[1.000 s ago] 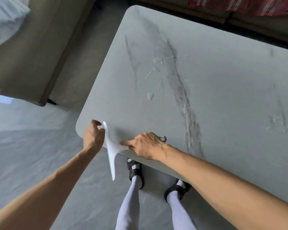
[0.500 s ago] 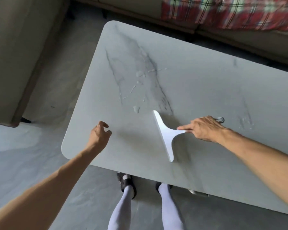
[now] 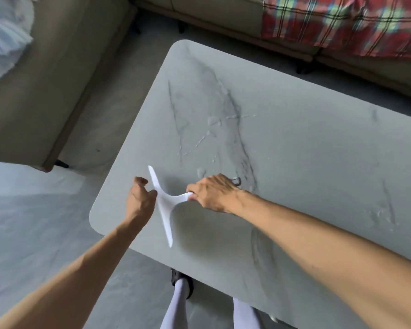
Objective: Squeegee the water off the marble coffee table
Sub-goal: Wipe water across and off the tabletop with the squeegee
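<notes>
Marble table (image 3: 294, 162): squeegee (image 3: 166, 201) in right hand (image 3: 214, 193)

The pale grey, dark-veined marble table (image 3: 318, 150) bears a flat white T-shaped plastic squeegee (image 3: 163, 205) between the left hand (image 3: 139, 200) and right hand (image 3: 214, 193), and clear water beads (image 3: 211, 121) beyond the right hand.
</notes>
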Available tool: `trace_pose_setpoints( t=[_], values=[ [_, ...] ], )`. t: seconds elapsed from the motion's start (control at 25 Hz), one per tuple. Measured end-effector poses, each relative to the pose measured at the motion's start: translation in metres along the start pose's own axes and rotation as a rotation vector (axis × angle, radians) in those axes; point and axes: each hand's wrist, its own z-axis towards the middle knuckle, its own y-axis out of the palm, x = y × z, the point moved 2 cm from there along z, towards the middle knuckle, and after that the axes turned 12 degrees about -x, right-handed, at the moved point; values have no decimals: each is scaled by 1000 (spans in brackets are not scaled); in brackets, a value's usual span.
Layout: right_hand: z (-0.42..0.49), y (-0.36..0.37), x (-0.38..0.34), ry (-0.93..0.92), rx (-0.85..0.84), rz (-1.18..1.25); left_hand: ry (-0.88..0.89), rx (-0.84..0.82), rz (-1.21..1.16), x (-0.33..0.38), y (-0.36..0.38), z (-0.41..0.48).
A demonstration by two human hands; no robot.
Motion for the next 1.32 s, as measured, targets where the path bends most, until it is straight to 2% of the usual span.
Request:
trace_pose_setpoints(
  t=[0.12,0.24,0.52,0.68,0.76,0.92,1.08,1.32],
  values=[
    [37,-16,-1,-24,3,-22,-49,12,10,-12,2,5],
    [28,-25,38,17,80,16,-47,-50,68,-5,18,5],
    [-103,4,187,355,218,116,7,-219,144,57,65,-2],
    [-168,12,216,495,230,51,74,-274,158,91,68,5],
    [-172,-1,211,512,240,142,110,-249,189,104,61,14],
    [-108,-71,201,530,418,487,227,-184,387,128,45,62],
    [-4,-162,212,592,499,730,262,-276,562,141,39,110],
    [90,-230,202,529,525,720,193,-492,534,145,28,133]
  ],
)
